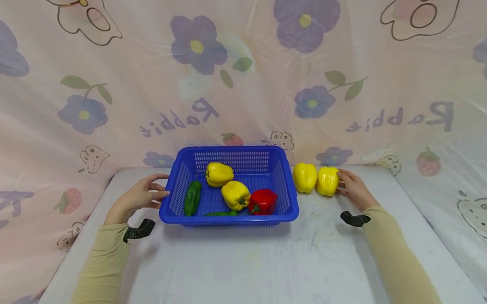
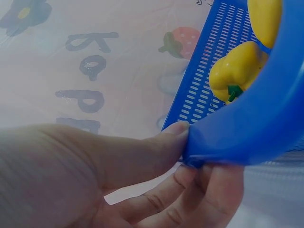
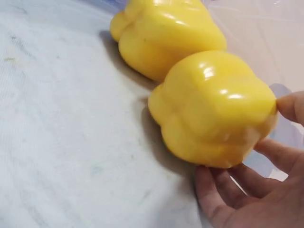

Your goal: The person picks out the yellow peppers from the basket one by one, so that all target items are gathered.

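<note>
Your right grip (image 1: 355, 190), fingers half curled, holds the outer glossy yellow bell pepper (image 1: 327, 181) on the white bench (image 1: 234, 273). The blue perforated plastic basket (image 1: 244, 159) lies leftward, past 1 similar yellow pepper (image 1: 305, 177); your left grip (image 1: 141, 195) pinches its rim.

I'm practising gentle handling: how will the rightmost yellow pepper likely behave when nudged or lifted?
The rightmost yellow pepper may be slippery, given its shiny highlights. Its rounded lobes suggest it could roll, perhaps against the neighbouring pepper. It probably stays firm, as no dents show.
</note>
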Tool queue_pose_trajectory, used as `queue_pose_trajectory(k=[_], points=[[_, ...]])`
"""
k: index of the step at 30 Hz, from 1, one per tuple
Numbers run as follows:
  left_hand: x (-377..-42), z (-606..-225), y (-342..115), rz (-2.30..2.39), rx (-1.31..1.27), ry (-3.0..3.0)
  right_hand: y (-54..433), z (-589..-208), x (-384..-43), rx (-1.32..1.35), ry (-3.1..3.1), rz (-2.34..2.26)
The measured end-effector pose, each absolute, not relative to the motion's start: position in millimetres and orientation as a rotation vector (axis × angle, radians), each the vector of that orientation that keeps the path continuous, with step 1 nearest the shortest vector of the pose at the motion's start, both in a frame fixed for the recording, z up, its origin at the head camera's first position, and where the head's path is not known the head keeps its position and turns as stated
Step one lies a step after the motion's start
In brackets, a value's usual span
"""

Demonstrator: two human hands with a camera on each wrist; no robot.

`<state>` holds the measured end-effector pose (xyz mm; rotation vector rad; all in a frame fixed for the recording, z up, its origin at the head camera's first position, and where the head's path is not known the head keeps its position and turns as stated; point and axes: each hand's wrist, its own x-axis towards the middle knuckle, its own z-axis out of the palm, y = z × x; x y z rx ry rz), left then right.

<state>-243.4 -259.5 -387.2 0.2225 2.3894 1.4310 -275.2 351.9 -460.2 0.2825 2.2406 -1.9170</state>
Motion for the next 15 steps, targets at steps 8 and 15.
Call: queue_pose_trajectory(k=[8,15], points=[[-244.5,-388.6,-259.8,1.445,0.207,2.383,348.4,-461.3,-276.2,0.302,2.228,-1.933],[-242.4,-389.9,-259.9,1.451,0.188,2.387,352.1,-458.6,-274.3,0.267,2.217,-1.960]])
